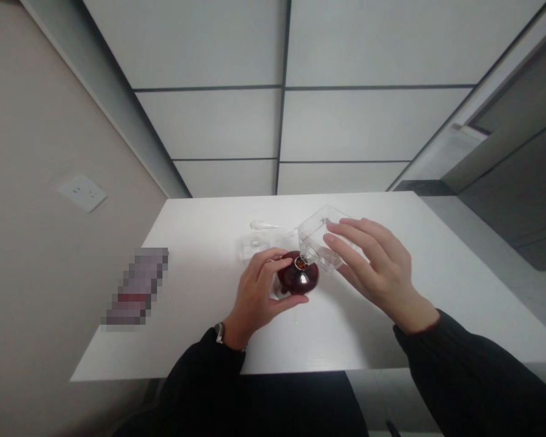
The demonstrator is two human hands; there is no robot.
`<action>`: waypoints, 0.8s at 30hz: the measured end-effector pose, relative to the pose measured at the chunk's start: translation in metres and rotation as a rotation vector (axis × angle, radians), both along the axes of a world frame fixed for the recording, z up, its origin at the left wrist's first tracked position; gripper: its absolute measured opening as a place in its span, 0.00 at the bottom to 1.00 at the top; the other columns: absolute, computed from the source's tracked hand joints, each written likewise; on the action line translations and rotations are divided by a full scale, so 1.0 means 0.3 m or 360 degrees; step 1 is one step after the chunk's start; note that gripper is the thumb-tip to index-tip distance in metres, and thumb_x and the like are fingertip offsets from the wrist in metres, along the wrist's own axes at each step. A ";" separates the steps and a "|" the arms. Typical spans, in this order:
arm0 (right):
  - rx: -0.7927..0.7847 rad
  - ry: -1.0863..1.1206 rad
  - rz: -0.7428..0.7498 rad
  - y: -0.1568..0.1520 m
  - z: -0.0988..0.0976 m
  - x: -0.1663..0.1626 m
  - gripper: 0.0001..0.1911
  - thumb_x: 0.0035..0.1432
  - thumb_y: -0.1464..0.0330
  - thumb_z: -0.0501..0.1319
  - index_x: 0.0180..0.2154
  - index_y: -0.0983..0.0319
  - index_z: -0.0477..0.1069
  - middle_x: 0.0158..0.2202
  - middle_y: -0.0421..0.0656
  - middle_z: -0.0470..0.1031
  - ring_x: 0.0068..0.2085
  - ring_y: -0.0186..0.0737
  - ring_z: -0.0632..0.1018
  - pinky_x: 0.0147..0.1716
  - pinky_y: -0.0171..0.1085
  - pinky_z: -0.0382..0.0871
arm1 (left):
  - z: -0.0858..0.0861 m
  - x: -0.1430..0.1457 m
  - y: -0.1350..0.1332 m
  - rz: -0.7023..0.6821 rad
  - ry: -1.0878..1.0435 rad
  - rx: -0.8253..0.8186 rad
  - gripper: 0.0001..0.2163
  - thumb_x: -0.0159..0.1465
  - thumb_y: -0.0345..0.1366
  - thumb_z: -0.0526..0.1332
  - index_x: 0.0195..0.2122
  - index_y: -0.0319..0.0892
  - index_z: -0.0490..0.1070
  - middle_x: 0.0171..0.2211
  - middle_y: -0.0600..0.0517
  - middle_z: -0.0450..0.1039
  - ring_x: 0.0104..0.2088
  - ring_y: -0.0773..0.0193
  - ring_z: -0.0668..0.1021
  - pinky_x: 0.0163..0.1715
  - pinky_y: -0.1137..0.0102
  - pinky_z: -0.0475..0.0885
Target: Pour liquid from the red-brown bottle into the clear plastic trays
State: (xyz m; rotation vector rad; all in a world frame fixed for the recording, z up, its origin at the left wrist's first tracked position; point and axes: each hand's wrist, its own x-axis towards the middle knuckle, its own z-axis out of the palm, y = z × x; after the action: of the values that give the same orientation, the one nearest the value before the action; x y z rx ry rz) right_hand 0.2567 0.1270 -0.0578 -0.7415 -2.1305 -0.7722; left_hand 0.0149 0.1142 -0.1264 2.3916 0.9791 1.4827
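A white table (200,328) fills the middle of the view, its near edge partly covered by two dark sleeves. Above it the right hand (377,267) holds a clear container (316,233) tilted, fingers laid across its side and the thumb hidden behind it. The container's neck meets the metal-rimmed mouth of a round dark red bottle (298,279), which stands near the table's centre with the left hand (255,297) closed around its left side. Just behind the bottle lie small clear pieces (255,243), too faint against the white top to identify.
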 end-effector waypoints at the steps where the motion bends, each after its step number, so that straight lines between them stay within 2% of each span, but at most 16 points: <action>1: 0.0000 0.0003 -0.0001 0.000 0.000 -0.001 0.24 0.62 0.79 0.68 0.58 0.62 0.71 0.53 0.49 0.83 0.56 0.47 0.81 0.56 0.47 0.78 | 0.000 0.000 0.000 -0.0001 0.0000 0.0000 0.29 0.63 0.54 0.70 0.58 0.46 0.65 0.54 0.41 0.74 0.53 0.49 0.80 0.52 0.52 0.79; 6: -0.0038 0.0048 0.0018 0.001 -0.004 -0.003 0.28 0.61 0.79 0.68 0.60 0.58 0.69 0.54 0.47 0.82 0.56 0.47 0.80 0.56 0.47 0.78 | 0.001 -0.001 -0.001 -0.0003 0.0013 -0.0008 0.29 0.63 0.54 0.70 0.59 0.47 0.65 0.54 0.41 0.74 0.54 0.49 0.80 0.52 0.51 0.79; 24: -0.0003 0.0018 0.0040 0.004 -0.002 -0.002 0.25 0.61 0.79 0.68 0.58 0.60 0.72 0.54 0.49 0.82 0.57 0.46 0.80 0.57 0.46 0.77 | 0.002 -0.003 -0.001 0.0001 0.0023 -0.0008 0.29 0.63 0.54 0.70 0.59 0.47 0.65 0.54 0.41 0.74 0.54 0.49 0.80 0.52 0.52 0.78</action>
State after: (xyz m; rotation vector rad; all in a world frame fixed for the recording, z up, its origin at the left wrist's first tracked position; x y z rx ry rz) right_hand 0.2560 0.1282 -0.0584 -0.7172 -2.1267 -0.7511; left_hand 0.0140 0.1139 -0.1258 2.4019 0.9856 1.4634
